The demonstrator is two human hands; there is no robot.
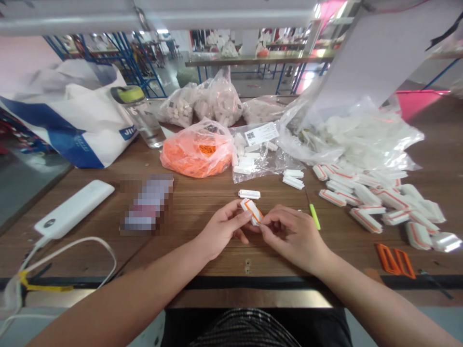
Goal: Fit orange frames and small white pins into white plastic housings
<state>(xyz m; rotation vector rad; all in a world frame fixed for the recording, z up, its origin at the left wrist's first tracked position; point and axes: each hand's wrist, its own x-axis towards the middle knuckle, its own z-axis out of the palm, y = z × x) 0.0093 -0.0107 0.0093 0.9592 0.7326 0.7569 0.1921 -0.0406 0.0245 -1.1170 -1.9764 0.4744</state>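
Gripping white piece, orange-filled bag beyond

Left hand pinched a white piece banded in orange, right hand right there at its near end, and similar pieces crowded the bench to the right!

Our brown table carries a white power bank, a phone (we see it only pixelated), a bottle, an orange-filled bag, heaped white pieces, a green-handled tool and two orange frames.
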